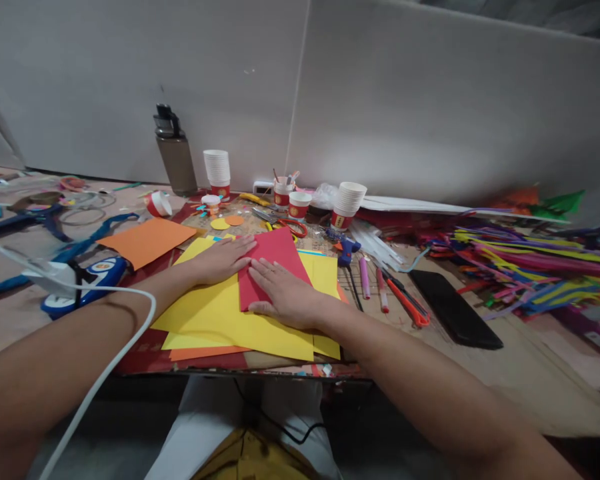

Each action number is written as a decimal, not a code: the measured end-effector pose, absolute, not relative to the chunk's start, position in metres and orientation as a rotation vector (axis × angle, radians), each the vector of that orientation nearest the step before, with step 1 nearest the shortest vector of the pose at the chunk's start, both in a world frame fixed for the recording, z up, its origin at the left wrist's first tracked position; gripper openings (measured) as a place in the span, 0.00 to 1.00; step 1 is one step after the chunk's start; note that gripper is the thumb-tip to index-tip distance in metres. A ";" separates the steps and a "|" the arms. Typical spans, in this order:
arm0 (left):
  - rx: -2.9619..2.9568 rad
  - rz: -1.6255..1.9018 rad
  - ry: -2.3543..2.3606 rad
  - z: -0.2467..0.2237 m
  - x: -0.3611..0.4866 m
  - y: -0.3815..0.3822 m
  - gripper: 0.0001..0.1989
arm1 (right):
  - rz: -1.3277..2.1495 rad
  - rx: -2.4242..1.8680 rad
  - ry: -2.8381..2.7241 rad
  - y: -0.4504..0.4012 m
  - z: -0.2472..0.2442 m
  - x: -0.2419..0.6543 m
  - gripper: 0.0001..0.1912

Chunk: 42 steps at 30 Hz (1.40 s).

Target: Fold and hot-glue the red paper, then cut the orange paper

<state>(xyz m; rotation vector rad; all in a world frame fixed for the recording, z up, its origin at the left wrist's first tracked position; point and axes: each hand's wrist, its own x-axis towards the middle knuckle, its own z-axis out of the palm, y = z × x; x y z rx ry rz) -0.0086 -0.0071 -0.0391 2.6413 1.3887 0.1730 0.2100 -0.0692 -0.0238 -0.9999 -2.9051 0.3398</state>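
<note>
A: Where's the red sheet (285,248)?
B: In front of the person, on top of the yellow sheets (205,313). The right hand (285,293) lies flat across it, and the left hand (225,259) reaches over its left edge.
A: Gripping anything?
B: No, both are spread flat, palms down, grasping nothing.
A: What can't you see?
B: Part of the red sheet is under the hands. The orange paper (205,353) beneath the stack shows just a strip at the near side. A white cable (125,347) passes in front of the left forearm and runs off the bottom edge. At the right, the bundle of colored strips (520,267) is too smeared to count.
A: And the surface?
B: A crowded table with brown cardboard (525,387) on its right part; a black phone (453,307) lies there. Behind stands a plain grey wall (405,100), with a dark bottle (177,160) near its foot.
</note>
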 end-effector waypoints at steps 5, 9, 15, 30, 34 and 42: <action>2.653 0.150 1.381 -0.037 -0.010 -0.005 0.32 | 0.348 -1.012 -2.899 -0.066 -0.024 0.208 0.48; 2.679 0.102 1.375 -0.036 -0.011 -0.002 0.31 | 0.368 -0.976 -2.885 -0.065 -0.024 0.208 0.49; 2.680 0.092 1.381 -0.035 -0.010 -0.003 0.31 | 0.347 -0.991 -2.907 -0.067 -0.020 0.208 0.47; 2.688 0.075 1.377 -0.032 -0.010 -0.005 0.31 | 0.311 -0.976 -2.933 -0.065 -0.022 0.207 0.46; 2.696 0.085 1.375 -0.033 -0.010 -0.004 0.30 | 0.296 -0.967 -2.924 -0.064 -0.023 0.207 0.46; 2.700 0.121 1.374 -0.031 -0.009 -0.006 0.30 | 0.316 -0.964 -2.915 -0.064 -0.022 0.207 0.45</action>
